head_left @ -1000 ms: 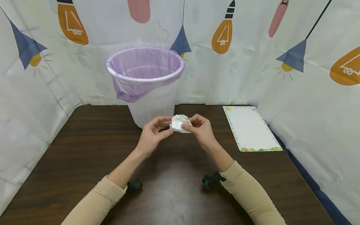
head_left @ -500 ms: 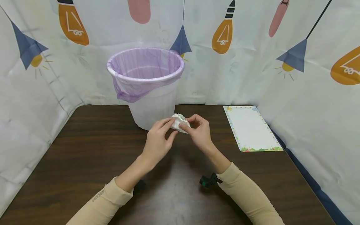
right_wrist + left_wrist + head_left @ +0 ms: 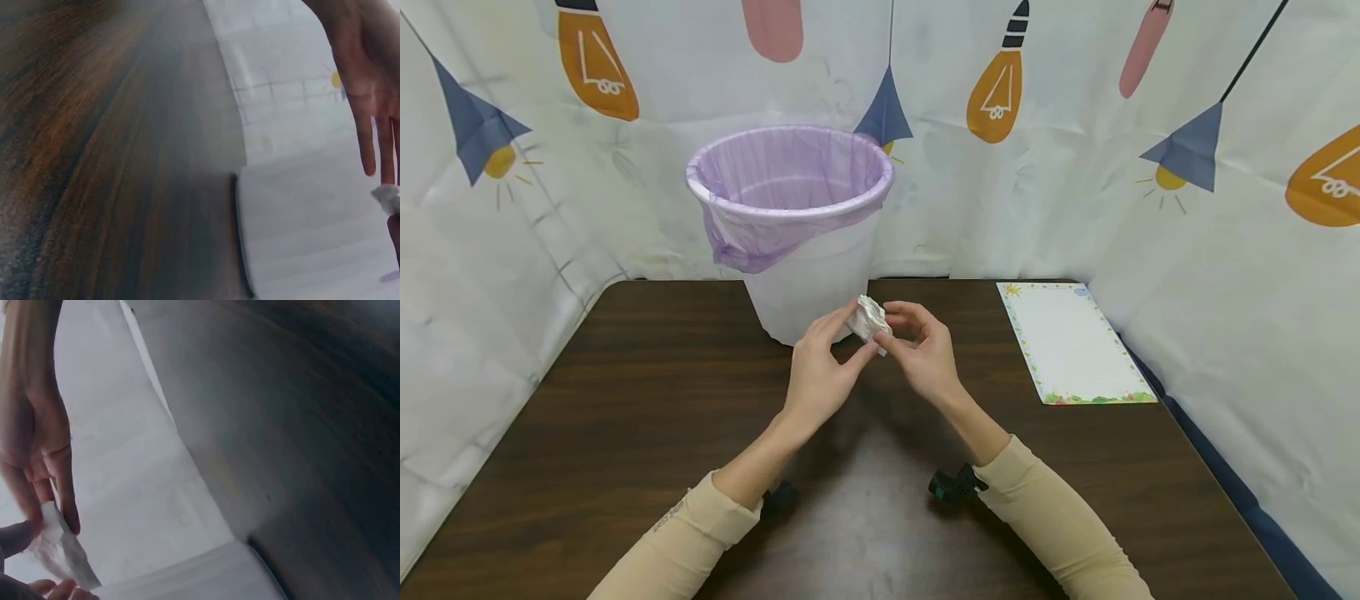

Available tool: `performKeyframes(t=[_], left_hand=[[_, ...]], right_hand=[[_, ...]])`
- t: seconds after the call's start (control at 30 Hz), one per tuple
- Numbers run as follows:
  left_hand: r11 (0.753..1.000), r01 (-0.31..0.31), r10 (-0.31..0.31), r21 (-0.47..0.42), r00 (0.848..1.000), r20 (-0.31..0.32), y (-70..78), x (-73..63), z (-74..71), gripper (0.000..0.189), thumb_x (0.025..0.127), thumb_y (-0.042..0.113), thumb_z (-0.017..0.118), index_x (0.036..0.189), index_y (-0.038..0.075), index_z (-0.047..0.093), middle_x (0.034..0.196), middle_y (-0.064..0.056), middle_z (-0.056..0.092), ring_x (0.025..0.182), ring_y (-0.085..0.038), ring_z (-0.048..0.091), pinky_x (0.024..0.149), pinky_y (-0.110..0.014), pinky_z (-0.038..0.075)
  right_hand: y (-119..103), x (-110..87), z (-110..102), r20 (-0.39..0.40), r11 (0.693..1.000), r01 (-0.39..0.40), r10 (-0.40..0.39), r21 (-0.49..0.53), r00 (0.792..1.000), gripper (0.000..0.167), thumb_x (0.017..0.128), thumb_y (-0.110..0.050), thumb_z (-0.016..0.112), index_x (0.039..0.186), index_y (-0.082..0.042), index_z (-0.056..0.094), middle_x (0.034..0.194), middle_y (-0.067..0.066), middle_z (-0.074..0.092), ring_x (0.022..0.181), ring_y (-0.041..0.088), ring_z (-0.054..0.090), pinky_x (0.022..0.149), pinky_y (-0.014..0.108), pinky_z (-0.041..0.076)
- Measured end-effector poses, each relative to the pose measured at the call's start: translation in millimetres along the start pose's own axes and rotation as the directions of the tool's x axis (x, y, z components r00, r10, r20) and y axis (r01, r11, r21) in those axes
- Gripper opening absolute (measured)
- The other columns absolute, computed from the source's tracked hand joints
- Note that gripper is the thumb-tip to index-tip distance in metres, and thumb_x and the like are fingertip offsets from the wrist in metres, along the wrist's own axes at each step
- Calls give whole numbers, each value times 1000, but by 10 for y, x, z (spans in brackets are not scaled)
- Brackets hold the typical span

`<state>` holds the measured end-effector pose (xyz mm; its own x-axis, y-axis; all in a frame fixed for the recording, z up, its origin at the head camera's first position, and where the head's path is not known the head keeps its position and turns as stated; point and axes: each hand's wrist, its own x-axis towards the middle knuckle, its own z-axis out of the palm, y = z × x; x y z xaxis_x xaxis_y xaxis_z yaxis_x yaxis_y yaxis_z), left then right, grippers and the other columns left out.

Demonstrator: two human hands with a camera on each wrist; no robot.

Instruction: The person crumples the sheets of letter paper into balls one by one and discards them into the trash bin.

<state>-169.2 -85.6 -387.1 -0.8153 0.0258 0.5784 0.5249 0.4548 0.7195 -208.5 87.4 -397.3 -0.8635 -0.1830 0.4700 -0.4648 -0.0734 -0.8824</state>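
A crumpled wad of white paper point(image 3: 870, 320) is held above the table between both hands, in front of the bin. My left hand point(image 3: 820, 371) grips its left side, fingers on the far edge and thumb near the bottom. From the right, my right hand point(image 3: 928, 358) pinches it with the thumb, its fingers curled behind. In the left wrist view the folded, creased paper point(image 3: 65, 547) shows between the fingers of both hands. Only a small tip of the paper point(image 3: 389, 199) appears at the right edge of the right wrist view.
A white bin point(image 3: 805, 292) with a purple liner point(image 3: 790, 171) stands at the back, left of centre. A sheet with a flowered border point(image 3: 1075, 346) lies on the dark wooden table point(image 3: 647, 417) at the right. A patterned curtain point(image 3: 1075, 183) encloses the back and sides.
The paper wad has been turned from lying wide to standing more upright, shifting slightly left. My left hand has moved a little right, with its grip changed; the right hand has shifted slightly left.
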Motion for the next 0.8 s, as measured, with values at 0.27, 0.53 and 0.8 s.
performKeyframes(t=[0.27, 0.53, 0.8], left_hand=[[954, 31, -41, -299, 999, -27, -78, 18, -7, 52, 88, 6, 82, 137, 5, 65, 134, -7, 57, 128, -23, 56, 101, -31, 49], [954, -13, 1, -299, 999, -40, 61, 6, -23, 66, 80, -7, 85, 140, -2, 60, 134, -18, 59, 128, -32, 56, 101, -39, 49], [964, -19, 1, -265, 998, -66, 295, 26, -100, 67, 75, -8, 88, 137, -8, 60, 129, -20, 63, 125, -33, 59, 98, -43, 51]], right_hand=[[15, 36, -65, 79, 995, 41, -48, 90, 996, 31, 89, 15, 72, 120, 13, 67, 114, 20, 68, 103, 27, 65, 80, 34, 60], [-45, 91, -90, 104, 996, 71, -77, 52, 992, 26, 91, 13, 71, 117, 11, 69, 112, 13, 71, 101, 24, 66, 74, 27, 59], [-107, 102, -40, 125, 994, 108, -109, 18, 986, 24, 92, 11, 70, 116, 10, 69, 111, 16, 71, 102, 38, 64, 72, 28, 59]])
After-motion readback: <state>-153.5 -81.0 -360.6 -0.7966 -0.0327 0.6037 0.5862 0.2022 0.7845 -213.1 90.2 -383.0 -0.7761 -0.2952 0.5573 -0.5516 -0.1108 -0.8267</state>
